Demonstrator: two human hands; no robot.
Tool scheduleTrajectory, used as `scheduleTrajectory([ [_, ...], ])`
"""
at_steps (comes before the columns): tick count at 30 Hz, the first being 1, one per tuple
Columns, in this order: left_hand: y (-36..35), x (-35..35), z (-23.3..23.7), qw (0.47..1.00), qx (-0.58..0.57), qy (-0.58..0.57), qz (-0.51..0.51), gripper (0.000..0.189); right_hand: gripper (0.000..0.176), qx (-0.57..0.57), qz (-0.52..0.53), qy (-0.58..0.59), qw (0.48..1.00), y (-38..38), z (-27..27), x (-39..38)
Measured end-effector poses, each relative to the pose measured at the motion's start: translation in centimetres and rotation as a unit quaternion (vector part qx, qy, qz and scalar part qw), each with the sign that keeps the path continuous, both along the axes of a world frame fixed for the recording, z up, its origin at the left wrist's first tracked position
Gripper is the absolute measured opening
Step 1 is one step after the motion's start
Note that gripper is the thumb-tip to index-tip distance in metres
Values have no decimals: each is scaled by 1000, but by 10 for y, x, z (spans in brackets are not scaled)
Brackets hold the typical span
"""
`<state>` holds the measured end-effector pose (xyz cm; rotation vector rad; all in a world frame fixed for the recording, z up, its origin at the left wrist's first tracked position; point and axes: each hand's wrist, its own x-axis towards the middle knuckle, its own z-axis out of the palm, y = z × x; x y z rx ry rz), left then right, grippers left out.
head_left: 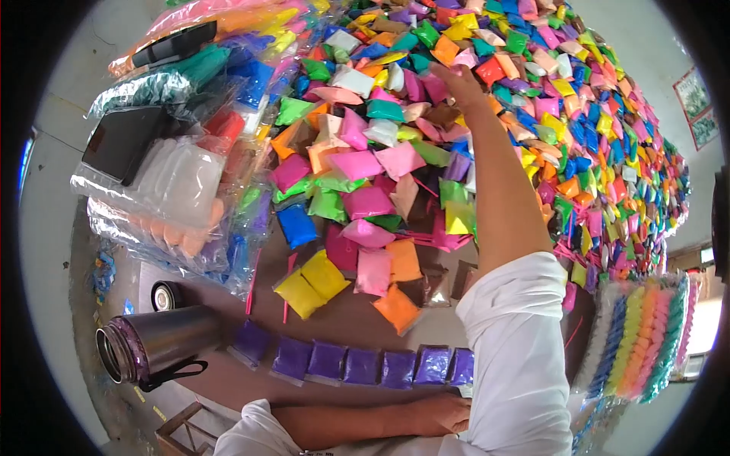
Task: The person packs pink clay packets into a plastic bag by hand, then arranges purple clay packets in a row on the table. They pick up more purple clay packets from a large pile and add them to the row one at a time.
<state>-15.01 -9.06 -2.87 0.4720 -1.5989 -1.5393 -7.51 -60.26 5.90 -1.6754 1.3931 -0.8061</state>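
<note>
My right hand (458, 85) reaches far forward over a large heap of small coloured packets (547, 114). Its fingers touch or hover at the packets beside an orange one (445, 50); what they hold, if anything, is hidden. Near the table's front edge lies my left hand (441, 414), partly covered by the right sleeve, with its fingers curled and their contents not visible. Just beyond it a row of purple packets (360, 366) runs from left to right. Yellow packets (312, 283) and another orange packet (397, 308) lie between that row and the heap.
A metal flask (171, 342) lies on its side at the left, with a round lid (165, 296) behind it. Clear bags with a phone (125, 143) and a black case (175, 44) on top are stacked at the back left. Bundled coloured strips (635, 338) stand at the right.
</note>
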Motion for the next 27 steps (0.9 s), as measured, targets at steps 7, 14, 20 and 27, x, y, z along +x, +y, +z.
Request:
scheduleTrajectory([
  [7, -3, 13, 10, 999, -11, 21, 44, 23, 79, -255, 293, 266, 882, 21, -43, 60],
  [14, 2, -1, -9, 995, -75, -62, -10, 19, 63, -120, 277, 277, 912, 133, 13, 61],
  [20, -3, 8, 3, 988, -66, -124, -72, 26, 33, -167, 116, 195, 959, 81, 22, 0],
  [27, -3, 8, 2, 994, -39, -73, -74, 20, 63, -23, 70, 28, 997, 5, -5, -21],
])
